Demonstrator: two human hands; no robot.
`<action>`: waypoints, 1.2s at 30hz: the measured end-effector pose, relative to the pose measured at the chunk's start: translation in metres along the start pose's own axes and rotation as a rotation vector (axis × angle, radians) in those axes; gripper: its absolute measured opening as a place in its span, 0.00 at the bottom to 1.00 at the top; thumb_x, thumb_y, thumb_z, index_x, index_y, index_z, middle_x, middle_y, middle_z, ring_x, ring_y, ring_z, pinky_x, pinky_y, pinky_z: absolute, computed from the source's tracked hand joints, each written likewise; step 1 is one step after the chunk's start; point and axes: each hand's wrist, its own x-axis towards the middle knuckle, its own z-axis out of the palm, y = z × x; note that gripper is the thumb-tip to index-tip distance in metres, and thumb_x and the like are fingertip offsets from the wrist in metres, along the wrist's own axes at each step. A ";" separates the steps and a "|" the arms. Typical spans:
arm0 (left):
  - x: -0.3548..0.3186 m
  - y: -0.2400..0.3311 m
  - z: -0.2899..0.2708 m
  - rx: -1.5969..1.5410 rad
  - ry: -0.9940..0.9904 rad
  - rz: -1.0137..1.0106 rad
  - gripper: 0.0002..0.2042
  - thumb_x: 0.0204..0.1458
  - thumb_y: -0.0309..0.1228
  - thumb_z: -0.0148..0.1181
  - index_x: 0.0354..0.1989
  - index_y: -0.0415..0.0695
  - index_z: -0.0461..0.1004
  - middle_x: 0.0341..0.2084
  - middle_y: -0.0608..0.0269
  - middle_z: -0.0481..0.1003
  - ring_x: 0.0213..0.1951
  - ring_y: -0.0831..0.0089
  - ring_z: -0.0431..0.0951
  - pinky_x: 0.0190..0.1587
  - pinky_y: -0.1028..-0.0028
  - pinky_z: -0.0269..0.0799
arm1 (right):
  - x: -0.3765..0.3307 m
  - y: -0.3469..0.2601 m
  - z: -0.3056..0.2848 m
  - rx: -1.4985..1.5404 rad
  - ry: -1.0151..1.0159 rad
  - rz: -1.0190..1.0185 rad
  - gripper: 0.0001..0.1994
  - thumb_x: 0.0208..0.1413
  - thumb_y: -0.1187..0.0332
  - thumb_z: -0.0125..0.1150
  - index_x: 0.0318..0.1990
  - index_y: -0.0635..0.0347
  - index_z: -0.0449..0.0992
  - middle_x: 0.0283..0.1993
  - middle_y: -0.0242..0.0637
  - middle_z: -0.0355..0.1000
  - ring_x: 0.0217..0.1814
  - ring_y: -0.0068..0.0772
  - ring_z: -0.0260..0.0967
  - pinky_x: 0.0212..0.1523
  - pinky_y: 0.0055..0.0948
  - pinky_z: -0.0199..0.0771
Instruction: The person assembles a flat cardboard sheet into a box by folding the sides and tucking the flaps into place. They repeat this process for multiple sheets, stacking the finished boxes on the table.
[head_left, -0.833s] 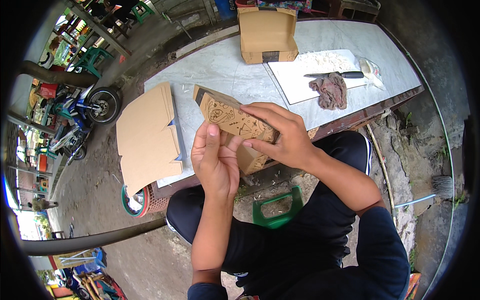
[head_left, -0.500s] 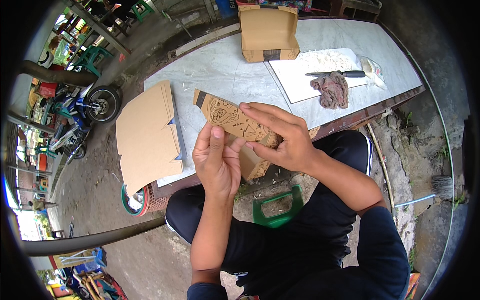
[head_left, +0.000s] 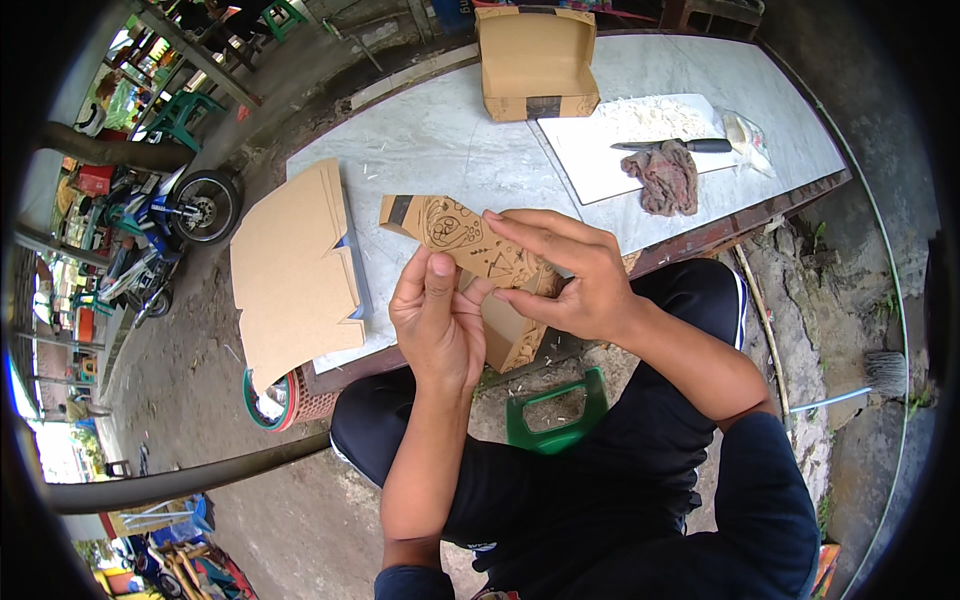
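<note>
Your left hand's (head_left: pixel 440 320) thumb and fingers clamp the near edge of the printed cardboard box (head_left: pixel 490 255), while your right hand (head_left: pixel 575 275) grips its three o'clock end, fingers along the top and thumb underneath. The box, partly folded and tilted, is held up at the near side of the marble-patterned table (head_left: pixel 420 140). From it, stacked flat cardboard sheets (head_left: pixel 290 270) lie at nine o'clock; an open box (head_left: pixel 537 75) stands between twelve and one. At two o'clock a white board (head_left: pixel 590 175) carries a black-handled knife (head_left: pixel 705 146), with a crumpled cloth (head_left: pixel 667 182) touching it. A green stool (head_left: pixel 558 440) shows between five and six.
</note>
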 end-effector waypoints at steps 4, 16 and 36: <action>0.001 -0.002 0.002 0.024 0.065 0.010 0.11 0.68 0.28 0.61 0.54 0.36 0.77 0.48 0.54 0.82 0.47 0.67 0.85 0.44 0.67 0.90 | 0.000 -0.001 0.001 0.015 0.011 0.000 0.37 0.43 0.77 0.79 0.67 0.61 0.76 0.62 0.49 0.77 0.59 0.45 0.80 0.58 0.36 0.81; 0.003 -0.008 -0.005 0.088 0.082 0.117 0.11 0.67 0.28 0.61 0.53 0.35 0.77 0.45 0.54 0.82 0.45 0.67 0.86 0.44 0.68 0.89 | -0.001 0.000 0.003 -0.001 0.010 0.006 0.38 0.42 0.76 0.80 0.66 0.62 0.76 0.62 0.49 0.76 0.60 0.44 0.79 0.59 0.35 0.81; 0.019 -0.002 -0.020 0.056 -0.141 0.016 0.10 0.63 0.23 0.65 0.50 0.33 0.79 0.46 0.52 0.83 0.49 0.65 0.83 0.59 0.60 0.80 | -0.015 0.047 0.019 0.431 -0.023 0.590 0.46 0.55 0.72 0.76 0.79 0.54 0.54 0.73 0.43 0.64 0.72 0.38 0.67 0.68 0.37 0.72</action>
